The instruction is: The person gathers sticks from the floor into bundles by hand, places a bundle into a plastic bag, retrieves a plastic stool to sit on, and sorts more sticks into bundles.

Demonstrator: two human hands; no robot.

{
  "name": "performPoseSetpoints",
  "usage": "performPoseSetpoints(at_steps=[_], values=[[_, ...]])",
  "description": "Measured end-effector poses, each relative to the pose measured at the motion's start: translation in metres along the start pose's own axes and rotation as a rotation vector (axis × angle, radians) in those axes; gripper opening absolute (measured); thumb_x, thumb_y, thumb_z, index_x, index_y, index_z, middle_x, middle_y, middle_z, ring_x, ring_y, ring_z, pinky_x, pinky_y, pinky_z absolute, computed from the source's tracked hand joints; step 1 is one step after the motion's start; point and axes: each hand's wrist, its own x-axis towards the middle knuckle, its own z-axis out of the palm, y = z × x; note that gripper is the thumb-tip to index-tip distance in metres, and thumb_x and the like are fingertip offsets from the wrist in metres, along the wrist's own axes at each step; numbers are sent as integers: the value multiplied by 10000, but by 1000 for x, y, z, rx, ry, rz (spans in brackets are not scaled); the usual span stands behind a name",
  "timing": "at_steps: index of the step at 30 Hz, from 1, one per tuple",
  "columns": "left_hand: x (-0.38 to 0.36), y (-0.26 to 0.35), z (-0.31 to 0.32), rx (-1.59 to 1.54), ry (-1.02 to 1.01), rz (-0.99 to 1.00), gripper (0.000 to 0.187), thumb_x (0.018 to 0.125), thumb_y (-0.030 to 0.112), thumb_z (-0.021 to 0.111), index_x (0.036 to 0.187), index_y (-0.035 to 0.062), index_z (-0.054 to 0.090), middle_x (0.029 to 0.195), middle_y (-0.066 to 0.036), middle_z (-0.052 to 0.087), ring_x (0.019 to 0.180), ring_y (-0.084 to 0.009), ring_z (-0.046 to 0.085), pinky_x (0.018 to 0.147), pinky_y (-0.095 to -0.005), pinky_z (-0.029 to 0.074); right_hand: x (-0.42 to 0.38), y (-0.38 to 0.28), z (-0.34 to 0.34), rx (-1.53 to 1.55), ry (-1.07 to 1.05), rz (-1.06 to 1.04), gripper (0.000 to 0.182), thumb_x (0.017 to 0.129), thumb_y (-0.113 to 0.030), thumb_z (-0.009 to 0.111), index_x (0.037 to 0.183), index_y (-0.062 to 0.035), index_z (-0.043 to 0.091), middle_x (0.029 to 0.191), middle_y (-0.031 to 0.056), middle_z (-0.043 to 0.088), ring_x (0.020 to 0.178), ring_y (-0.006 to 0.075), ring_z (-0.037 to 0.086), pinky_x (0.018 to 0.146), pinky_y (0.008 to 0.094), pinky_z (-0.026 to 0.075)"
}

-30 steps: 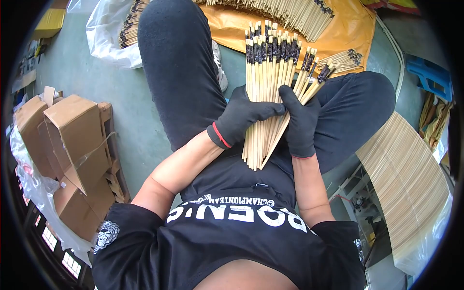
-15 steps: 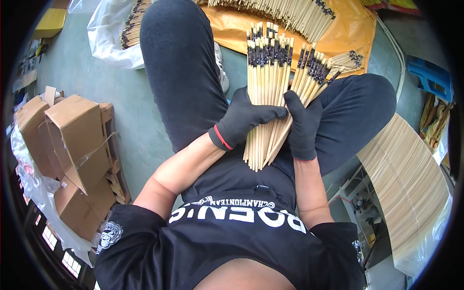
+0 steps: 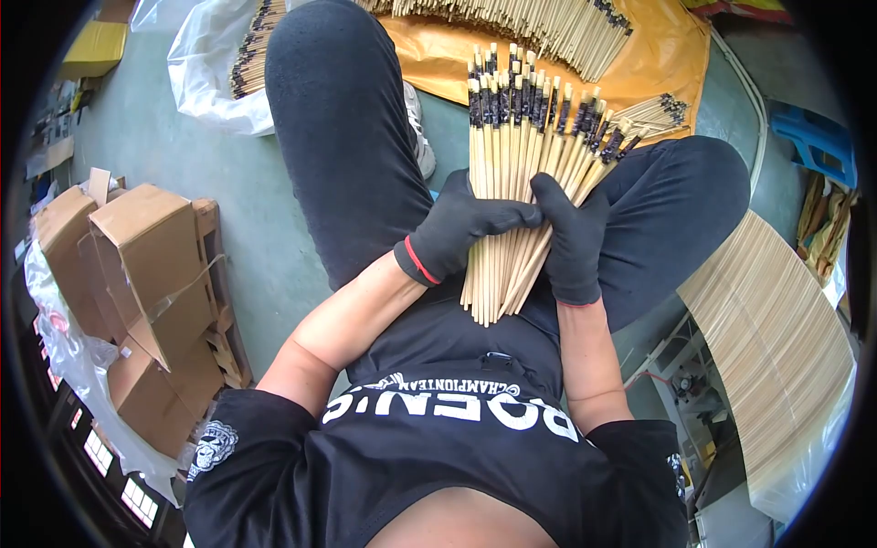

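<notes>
Head view: the left hand [image 3: 461, 228] and right hand [image 3: 571, 239], both gloved, are closed around a bundle of chopsticks [image 3: 514, 164] held over the lap, dark-tipped ends fanned away from the body. Judged step — squaring the bundle. The next move calls for closing the splayed right-side sticks flush. More chopsticks lie on an orange sheet [image 3: 438, 57].

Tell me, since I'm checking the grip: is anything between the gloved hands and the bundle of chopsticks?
Nothing visible. The left hand and the right hand, both in black gloves, close directly on the bundle of chopsticks held over the lap, thumbs across its front. Only the glove fabric separates skin from wood.
</notes>
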Motion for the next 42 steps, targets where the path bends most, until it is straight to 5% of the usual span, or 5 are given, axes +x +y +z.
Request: performPoseSetpoints(at_steps=[9, 34, 37, 39, 42], values=[[-2, 10, 15, -79, 113, 20, 254, 689, 71, 710, 917, -3, 627, 722, -5, 614, 590, -27, 518, 520, -167, 392, 1, 8, -11, 137, 20, 34, 390, 766, -56, 585, 1132, 34, 485, 1007, 94, 582, 845, 144, 581, 746, 269, 465], [-1, 3, 6, 11, 51, 95, 227, 730, 58, 678, 944, 0, 624, 738, -9, 619, 576, -16, 492, 510, -164, 379, 0, 5, -13, 128, -12, 46, 307, 754, -43, 583, 1048, 22, 522, 891, 86, 593, 765, 146, 583, 698, 264, 477], [-1, 4, 5, 25, 9, 21, 342, 727, -15, 639, 1058, -36, 557, 879, -51, 620, 748, -100, 594, 687, -233, 498, 1, 15, -21, 135, -20, 38, 282, 772, -61, 575, 1038, 21, 525, 868, 75, 590, 723, 140, 577, 671, 249, 477], [-1, 3, 12, 2, 46, 161, 235, 724, 63, 678, 946, 6, 626, 713, 6, 604, 552, -7, 461, 488, -160, 345, 2, 12, -20, 115, -44, 101, 265, 784, -77, 584, 1025, 19, 531, 861, 66, 589, 705, 136, 575, 647, 237, 474], [-3, 4, 5, 11, -3, 51, 249, 725, 76, 680, 955, -2, 626, 740, -10, 619, 570, -15, 486, 502, -158, 367, 0, 2, -5, 23, -45, 8, 289, 782, -74, 603, 1048, 11, 525, 879, 72, 597, 731, 130, 582, 648, 229, 475]])
